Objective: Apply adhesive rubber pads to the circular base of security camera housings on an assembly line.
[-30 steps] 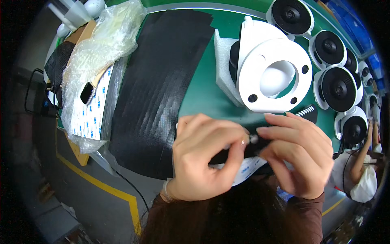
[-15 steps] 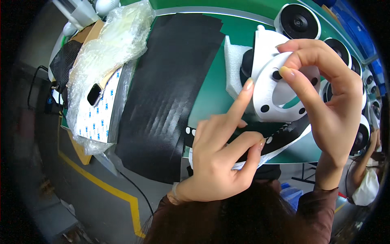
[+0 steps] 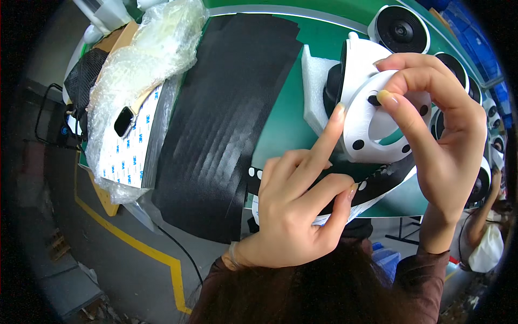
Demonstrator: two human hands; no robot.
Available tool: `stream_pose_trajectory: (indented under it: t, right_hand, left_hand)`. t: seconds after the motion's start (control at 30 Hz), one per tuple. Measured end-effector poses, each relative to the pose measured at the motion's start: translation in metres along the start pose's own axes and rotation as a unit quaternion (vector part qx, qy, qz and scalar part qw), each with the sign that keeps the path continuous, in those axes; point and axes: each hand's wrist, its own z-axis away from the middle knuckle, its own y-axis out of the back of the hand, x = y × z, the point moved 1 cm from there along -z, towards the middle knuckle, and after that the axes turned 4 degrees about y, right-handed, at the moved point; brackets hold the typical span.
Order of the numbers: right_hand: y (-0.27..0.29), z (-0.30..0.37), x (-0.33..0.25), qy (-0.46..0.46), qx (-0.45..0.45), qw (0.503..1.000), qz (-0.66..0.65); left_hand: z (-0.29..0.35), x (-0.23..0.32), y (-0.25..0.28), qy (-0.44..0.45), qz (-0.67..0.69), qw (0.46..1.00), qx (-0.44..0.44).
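Note:
A white ring point(image 3: 359, 127) with an oval opening carries several black round pads on its face. My right hand point(image 3: 440, 135) grips it from the right, the thumb at the upper black pad. Against the ring's left edge rests an outstretched finger of my left hand point(image 3: 297, 216), whose thumb and another finger press together; what they hold, if anything, is hidden. Directly behind stands a white rounded housing point(image 3: 362, 59) with a dark face; whether the ring joins it cannot be told. Below both lies a black strip point(image 3: 386, 175) with white round spots, partly covered by my left hand.
White foam point(image 3: 318, 81) stands beside the housing. A large black textured sheet point(image 3: 216, 119) covers the table's middle. Left of it are a smartwatch point(image 3: 124, 122), a white printed stack point(image 3: 127, 156) and clear bubble wrap point(image 3: 162, 43). Several white units with black faces point(image 3: 400, 29) line the right.
The view has shifted slightly, so the ring and both hands appear a little farther right. Both hands keep nearly the same pose, and the right thumb stays at the upper pad.

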Motion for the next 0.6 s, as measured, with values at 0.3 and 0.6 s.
stream_pose_trajectory:
  t: [0.3,0.6]
  right_hand:
    - [0.003,0.001,-0.026,-0.008,0.015,0.999,0.027]
    - [-0.004,0.002,-0.001,0.153,0.069,0.983,0.077]
  left_hand:
    - [0.004,-0.004,-0.005,-0.025,0.012,0.999,0.023]
    - [0.005,-0.003,-0.003,-0.022,0.015,1.000,0.017]
